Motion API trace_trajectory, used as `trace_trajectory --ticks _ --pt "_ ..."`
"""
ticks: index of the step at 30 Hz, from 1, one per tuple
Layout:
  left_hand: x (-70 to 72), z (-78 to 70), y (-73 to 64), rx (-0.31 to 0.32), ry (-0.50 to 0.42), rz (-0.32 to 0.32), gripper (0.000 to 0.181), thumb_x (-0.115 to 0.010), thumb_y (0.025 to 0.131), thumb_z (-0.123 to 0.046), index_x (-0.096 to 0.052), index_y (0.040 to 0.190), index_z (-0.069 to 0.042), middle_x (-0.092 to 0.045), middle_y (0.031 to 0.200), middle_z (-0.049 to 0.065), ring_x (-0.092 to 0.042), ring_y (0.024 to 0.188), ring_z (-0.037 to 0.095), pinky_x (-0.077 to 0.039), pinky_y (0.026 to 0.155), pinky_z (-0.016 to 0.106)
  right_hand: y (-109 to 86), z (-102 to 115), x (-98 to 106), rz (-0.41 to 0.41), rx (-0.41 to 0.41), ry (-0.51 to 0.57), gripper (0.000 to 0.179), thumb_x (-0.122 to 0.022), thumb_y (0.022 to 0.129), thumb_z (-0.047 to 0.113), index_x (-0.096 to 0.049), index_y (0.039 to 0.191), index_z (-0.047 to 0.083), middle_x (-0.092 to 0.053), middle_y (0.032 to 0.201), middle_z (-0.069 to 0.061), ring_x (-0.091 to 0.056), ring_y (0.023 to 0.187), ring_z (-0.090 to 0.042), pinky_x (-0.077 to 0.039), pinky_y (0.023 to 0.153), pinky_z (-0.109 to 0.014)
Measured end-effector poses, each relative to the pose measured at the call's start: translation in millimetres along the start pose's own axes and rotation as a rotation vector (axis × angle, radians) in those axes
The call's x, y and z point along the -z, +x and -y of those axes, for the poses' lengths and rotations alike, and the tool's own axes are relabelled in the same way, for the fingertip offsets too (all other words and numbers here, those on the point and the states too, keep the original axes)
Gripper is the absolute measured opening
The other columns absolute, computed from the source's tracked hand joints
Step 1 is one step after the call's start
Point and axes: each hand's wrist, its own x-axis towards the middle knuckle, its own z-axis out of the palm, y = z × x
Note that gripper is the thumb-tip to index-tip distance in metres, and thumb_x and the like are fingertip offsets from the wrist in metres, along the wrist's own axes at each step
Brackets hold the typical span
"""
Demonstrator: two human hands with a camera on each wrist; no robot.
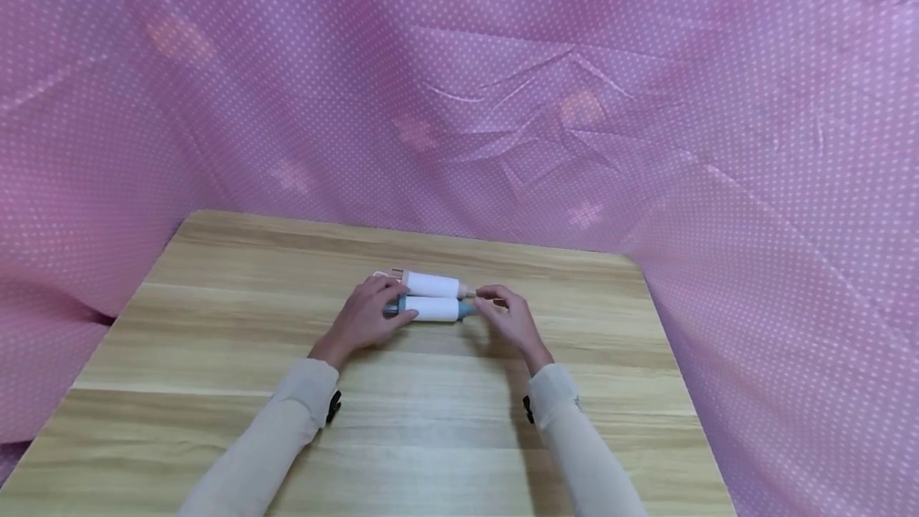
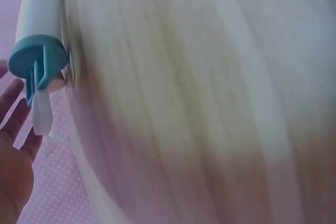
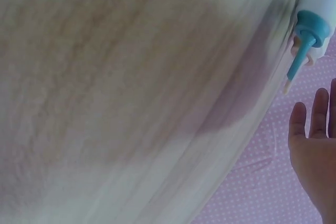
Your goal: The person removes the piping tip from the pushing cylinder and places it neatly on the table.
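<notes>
Two white tubes lie side by side on the table. The nearer tube (image 1: 431,309) has teal ends; the farther tube (image 1: 433,285) has pinkish-beige ones. Both taper to thin nozzles at the right. In the left wrist view the teal end (image 2: 38,56) carries slim bars and a whitish tab (image 2: 42,113). My left hand (image 1: 364,313) is at the tubes' left ends, thumb by the nearer tube, fingers spread loosely. My right hand (image 1: 511,324) is beside the nozzle tips; the right wrist view shows straight fingers apart from the teal nozzle (image 3: 299,59).
The wooden table (image 1: 424,405) has its far edge just beyond the tubes. A pink dotted cloth (image 1: 467,102) hangs behind it and at both sides. Dark clips or straps (image 1: 334,406) show at the cuffs of the light sleeves (image 1: 269,445).
</notes>
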Motion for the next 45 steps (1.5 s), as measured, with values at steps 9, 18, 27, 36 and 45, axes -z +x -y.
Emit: trace_trajectory --ticks 9,18,27,36,45 --pt "-4.3 2.1 2.9 -0.025 0.034 -0.005 0.048 -0.078 0.088 -0.046 -0.071 0.123 -0.013 -0.063 0.121 0.01 -0.054 0.113 0.027 -0.044 0.1 0.049 2.5 -9.4 -9.9 -0.002 -0.063 -0.005 0.034 -0.07 0.098 0.025 -0.067 0.123 0.002 -0.066 0.127 -0.013 -0.06 0.119 -0.03 -0.046 0.106 -0.049" --pt "-13.9 4.8 0.9 -0.06 0.028 -0.038 0.05 -0.082 0.084 -0.043 -0.073 0.119 -0.009 -0.063 0.12 0.013 -0.055 0.114 0.031 -0.045 0.1 0.051 3.8 -8.5 -18.9 0.061 -0.099 -0.023 0.039 -0.072 0.096 0.022 -0.066 0.128 0.001 -0.067 0.126 -0.014 -0.064 0.113 -0.031 -0.051 0.101 -0.046" --pt "-16.3 4.3 -2.3 -0.032 -0.015 -0.006 0.049 -0.084 0.084 -0.038 -0.072 0.122 -0.009 -0.062 0.123 0.014 -0.055 0.116 0.033 -0.045 0.101 0.052 6.4 -10.7 -25.1 0.078 -0.068 -0.035 0.035 -0.076 0.092 0.016 -0.069 0.124 0.002 -0.067 0.126 -0.014 -0.065 0.111 -0.03 -0.053 0.098 -0.043" --pt "-17.6 -0.6 -5.0 0.04 -0.042 0.06 0.053 -0.084 0.085 -0.038 -0.068 0.128 -0.011 -0.061 0.13 0.013 -0.053 0.123 0.034 -0.041 0.107 0.055 9.9 -15.9 -26.4 0.078 -0.08 -0.087 0.032 -0.079 0.089 0.016 -0.072 0.119 0.006 -0.069 0.122 -0.01 -0.062 0.112 -0.026 -0.049 0.102 -0.042" --pt "-20.8 -1.3 -8.2 0.013 -0.034 0.03 0.052 -0.085 0.084 -0.033 -0.069 0.127 -0.009 -0.062 0.128 0.014 -0.055 0.12 0.033 -0.044 0.104 0.054 7.8 -14.5 -22.0 0.108 -0.078 -0.043 0.027 -0.077 0.09 0.01 -0.074 0.116 0.006 -0.068 0.129 -0.011 -0.061 0.12 -0.028 -0.045 0.107 -0.043"
